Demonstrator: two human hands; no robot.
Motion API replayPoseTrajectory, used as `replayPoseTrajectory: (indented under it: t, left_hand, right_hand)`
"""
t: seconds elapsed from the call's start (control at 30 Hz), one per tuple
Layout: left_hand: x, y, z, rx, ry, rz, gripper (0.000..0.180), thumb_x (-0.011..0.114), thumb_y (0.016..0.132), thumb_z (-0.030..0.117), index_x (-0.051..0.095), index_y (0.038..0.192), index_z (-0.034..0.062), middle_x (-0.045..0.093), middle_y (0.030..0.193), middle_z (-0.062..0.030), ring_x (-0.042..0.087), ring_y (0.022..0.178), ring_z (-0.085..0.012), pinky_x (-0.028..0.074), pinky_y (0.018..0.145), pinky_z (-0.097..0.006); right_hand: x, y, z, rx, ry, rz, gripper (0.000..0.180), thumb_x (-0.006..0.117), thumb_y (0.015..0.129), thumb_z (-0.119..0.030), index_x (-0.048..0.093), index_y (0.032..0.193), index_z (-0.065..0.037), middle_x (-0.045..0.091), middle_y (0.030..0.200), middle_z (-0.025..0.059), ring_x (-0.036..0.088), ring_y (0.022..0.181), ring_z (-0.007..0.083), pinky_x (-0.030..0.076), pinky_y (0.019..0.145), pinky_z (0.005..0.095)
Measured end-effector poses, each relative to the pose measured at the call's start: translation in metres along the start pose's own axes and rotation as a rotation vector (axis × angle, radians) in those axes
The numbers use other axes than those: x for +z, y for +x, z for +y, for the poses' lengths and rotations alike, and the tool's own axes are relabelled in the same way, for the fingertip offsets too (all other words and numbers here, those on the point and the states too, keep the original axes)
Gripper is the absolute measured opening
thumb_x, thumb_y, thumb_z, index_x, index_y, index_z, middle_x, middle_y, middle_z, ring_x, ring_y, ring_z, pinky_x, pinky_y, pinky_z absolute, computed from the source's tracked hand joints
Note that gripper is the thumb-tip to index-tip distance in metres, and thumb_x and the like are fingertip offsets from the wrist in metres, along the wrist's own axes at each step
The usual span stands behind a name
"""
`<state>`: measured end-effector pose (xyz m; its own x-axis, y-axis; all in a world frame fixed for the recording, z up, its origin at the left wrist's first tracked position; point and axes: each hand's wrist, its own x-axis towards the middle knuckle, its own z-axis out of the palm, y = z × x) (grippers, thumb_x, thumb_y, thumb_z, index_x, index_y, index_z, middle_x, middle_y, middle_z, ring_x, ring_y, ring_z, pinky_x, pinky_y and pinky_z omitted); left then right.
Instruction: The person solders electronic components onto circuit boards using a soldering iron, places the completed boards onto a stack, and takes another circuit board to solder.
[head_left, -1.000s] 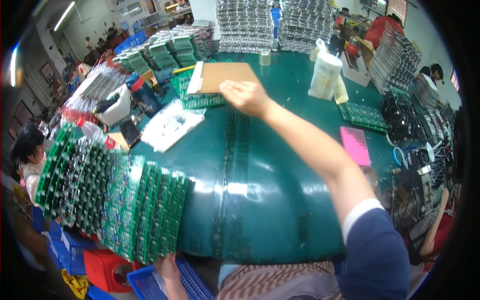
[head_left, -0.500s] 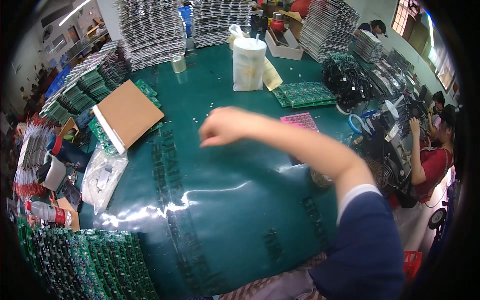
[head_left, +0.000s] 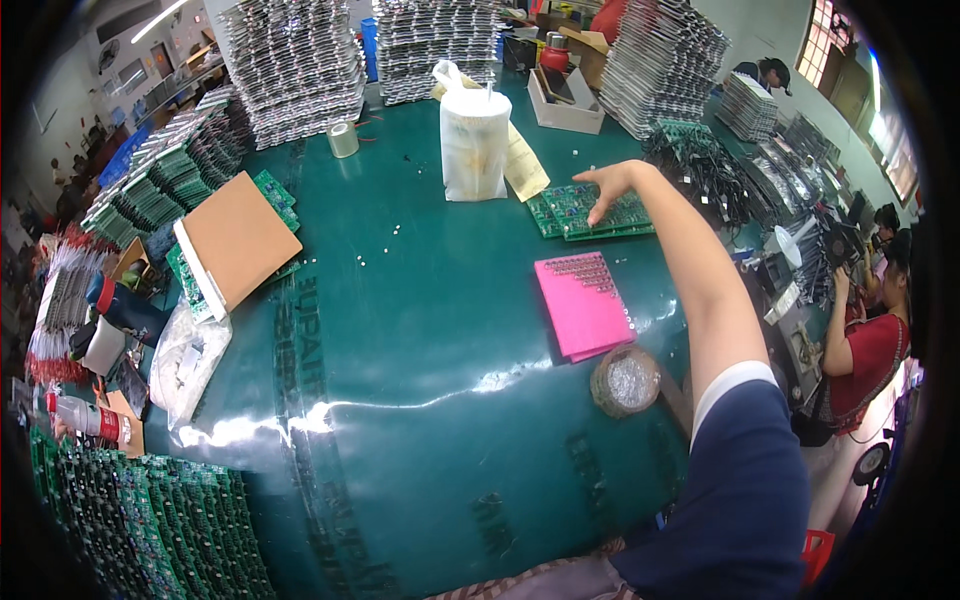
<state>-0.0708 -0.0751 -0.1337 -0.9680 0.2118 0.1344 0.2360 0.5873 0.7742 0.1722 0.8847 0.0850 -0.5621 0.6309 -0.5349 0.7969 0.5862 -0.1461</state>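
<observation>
My right hand [head_left: 614, 186] reaches over the green circuit boards [head_left: 575, 225] at the back right of the table. Its thumb and forefinger are apart, with nothing seen between them. The fingertips are over the boards; whether they touch cannot be told. Those boards lie flat, at least two of them overlapping. Nearer to me, below the forearm's left side, sits a bright pink block [head_left: 585, 310] with rows of small metal parts along its far side. A round tub [head_left: 626, 381] with a shiny, silvery top stands close to it. My left hand is out of sight.
A bagged white cup [head_left: 474, 150] stands at the back centre. At the left, a cardboard piece [head_left: 240, 240] lies on boards beside a clear plastic bag [head_left: 190, 365]. Tall board stacks [head_left: 290, 75] line the back. A co-worker in red [head_left: 870, 335] sits at the right.
My right hand has swung from mid-table to the green boards at the back right, and its curled fingers have spread. The pink block and tub, partly covered before, now show. The view has shifted slightly.
</observation>
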Motion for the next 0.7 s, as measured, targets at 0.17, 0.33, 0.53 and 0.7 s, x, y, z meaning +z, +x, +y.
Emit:
replayPoseTrajectory:
  t: [0.17,0.33,0.53,0.7]
  left_hand:
    - [0.011,0.022,-0.001,-0.082,-0.039,0.115,0.019,0.060,0.089,0.007,0.058,0.103,-0.0052,0.061,0.097,-0.0139,0.057,0.086,-0.0202,0.049,0.073,-0.032]
    - [0.018,0.036,0.034,-0.174,-0.064,0.260,0.017,0.059,0.088,0.008,0.057,0.099,-0.0047,0.060,0.095,-0.0130,0.056,0.084,-0.0196,0.049,0.070,-0.032]
    - [0.008,0.009,0.044,-0.195,-0.004,0.438,0.017,0.060,0.088,0.008,0.058,0.100,-0.0048,0.062,0.094,-0.0134,0.058,0.083,-0.0201,0.049,0.071,-0.032]
    - [0.041,-0.012,0.131,0.166,0.330,0.702,0.016,0.069,0.089,0.007,0.068,0.100,-0.0058,0.070,0.091,-0.0157,0.065,0.078,-0.0246,0.053,0.077,-0.033]
  right_hand:
    - [0.000,0.026,0.001,0.083,-0.138,-0.136,0.130,0.091,0.049,-0.055,0.025,0.153,-0.014,0.036,0.151,0.0180,0.037,0.138,0.0339,0.034,0.112,0.0435]
    - [-0.009,0.032,-0.013,0.084,-0.296,-0.098,0.128,0.093,0.045,-0.054,0.031,0.149,-0.012,0.045,0.145,0.0154,0.047,0.131,0.0336,0.042,0.105,0.0456]
    - [-0.009,0.014,-0.015,-0.064,-0.196,-0.016,0.116,0.094,0.045,-0.047,0.040,0.137,0.000,0.056,0.128,0.0217,0.055,0.119,0.0335,0.044,0.099,0.0393]
    - [-0.008,-0.010,-0.003,-0.355,-0.101,0.115,0.082,0.094,0.046,-0.037,0.062,0.111,0.001,0.069,0.103,0.0155,0.065,0.097,0.0271,0.049,0.086,0.0353]
